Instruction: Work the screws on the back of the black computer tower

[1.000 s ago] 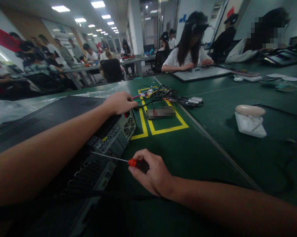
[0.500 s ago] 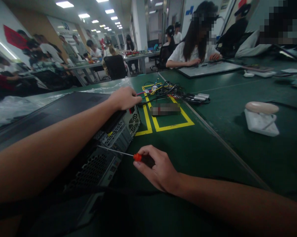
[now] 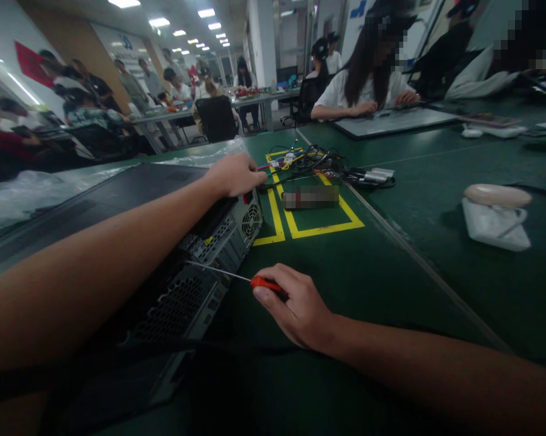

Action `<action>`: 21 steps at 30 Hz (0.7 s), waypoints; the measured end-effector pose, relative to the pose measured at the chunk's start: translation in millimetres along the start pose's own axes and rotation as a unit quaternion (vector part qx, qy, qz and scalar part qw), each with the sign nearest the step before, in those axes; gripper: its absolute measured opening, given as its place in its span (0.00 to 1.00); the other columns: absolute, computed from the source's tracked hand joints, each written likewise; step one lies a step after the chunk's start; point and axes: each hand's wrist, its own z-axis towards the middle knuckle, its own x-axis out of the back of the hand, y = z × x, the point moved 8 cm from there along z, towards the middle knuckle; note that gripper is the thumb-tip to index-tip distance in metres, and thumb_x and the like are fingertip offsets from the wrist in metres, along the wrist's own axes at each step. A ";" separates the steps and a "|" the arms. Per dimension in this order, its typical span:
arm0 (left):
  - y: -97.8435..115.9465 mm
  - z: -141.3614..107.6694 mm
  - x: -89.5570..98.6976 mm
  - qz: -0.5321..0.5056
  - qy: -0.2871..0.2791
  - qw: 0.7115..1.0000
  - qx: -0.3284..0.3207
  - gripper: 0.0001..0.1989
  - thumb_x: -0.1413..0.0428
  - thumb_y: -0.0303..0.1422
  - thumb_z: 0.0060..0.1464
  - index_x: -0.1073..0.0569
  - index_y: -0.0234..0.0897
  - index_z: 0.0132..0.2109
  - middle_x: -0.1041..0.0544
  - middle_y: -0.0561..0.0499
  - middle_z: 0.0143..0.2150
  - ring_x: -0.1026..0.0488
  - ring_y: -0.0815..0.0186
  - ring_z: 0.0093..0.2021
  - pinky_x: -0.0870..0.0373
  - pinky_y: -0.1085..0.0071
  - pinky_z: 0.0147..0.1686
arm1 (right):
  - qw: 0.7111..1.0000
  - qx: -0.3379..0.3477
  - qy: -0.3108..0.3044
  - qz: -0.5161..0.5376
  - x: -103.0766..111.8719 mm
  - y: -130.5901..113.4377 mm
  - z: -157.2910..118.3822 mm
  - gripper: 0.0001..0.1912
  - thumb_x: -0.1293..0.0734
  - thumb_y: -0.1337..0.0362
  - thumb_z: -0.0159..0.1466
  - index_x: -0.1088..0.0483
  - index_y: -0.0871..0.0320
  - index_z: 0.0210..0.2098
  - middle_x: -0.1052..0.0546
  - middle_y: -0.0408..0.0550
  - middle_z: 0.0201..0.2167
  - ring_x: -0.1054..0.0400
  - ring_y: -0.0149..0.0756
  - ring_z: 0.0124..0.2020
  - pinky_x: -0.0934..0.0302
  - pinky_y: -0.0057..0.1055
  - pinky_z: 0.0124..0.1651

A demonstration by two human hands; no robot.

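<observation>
A dark computer case (image 3: 137,188) lies on the green table at the left, its rear panel with vents and a round fan grille facing right. My left hand (image 3: 236,174) rests over the far top corner of the case; its fingers are bent over the edge and what they hold, if anything, is hidden. In my right hand (image 3: 295,303), fingers closed around the red and black handle, is a screwdriver (image 3: 264,283). Its thin shaft points left, and the tip meets the rear panel near the middle.
Tangled cables (image 3: 318,160) and a blurred-out item (image 3: 310,197) lie by yellow tape (image 3: 327,231) beyond the case. A white box with a rounded lid (image 3: 495,224) stands right. Plastic wrap (image 3: 41,194) lies behind the case. A person works across the table.
The view has shifted slightly, so everything sits a little further right. The screwdriver handle has turned in my right hand, showing more red. My left hand keeps its place on the case.
</observation>
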 end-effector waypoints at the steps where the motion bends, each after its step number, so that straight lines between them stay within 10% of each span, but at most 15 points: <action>1: 0.1 0.0 0.2 0.002 0.001 1.000 0.001 0.25 0.48 0.49 0.55 0.13 0.37 0.43 0.18 0.39 0.38 0.25 0.51 0.40 0.31 0.56 0.40 | 1.000 -0.001 -0.002 0.001 -0.5 -0.1 0.2 0.12 0.35 0.58 0.77 0.23 0.58 0.45 0.22 0.47 0.36 0.28 0.36 0.35 0.32 0.34 0.44; 21: 1.8 -0.7 0.1 0.003 -0.007 1.000 -0.001 0.26 0.48 0.48 0.56 0.13 0.36 0.45 0.18 0.39 0.39 0.24 0.50 0.41 0.30 0.54 0.41 | 0.999 -0.046 0.004 0.029 -1.6 5.9 0.3 0.07 0.29 0.59 0.71 0.28 0.55 0.43 0.24 0.42 0.34 0.30 0.34 0.33 0.34 0.32 0.40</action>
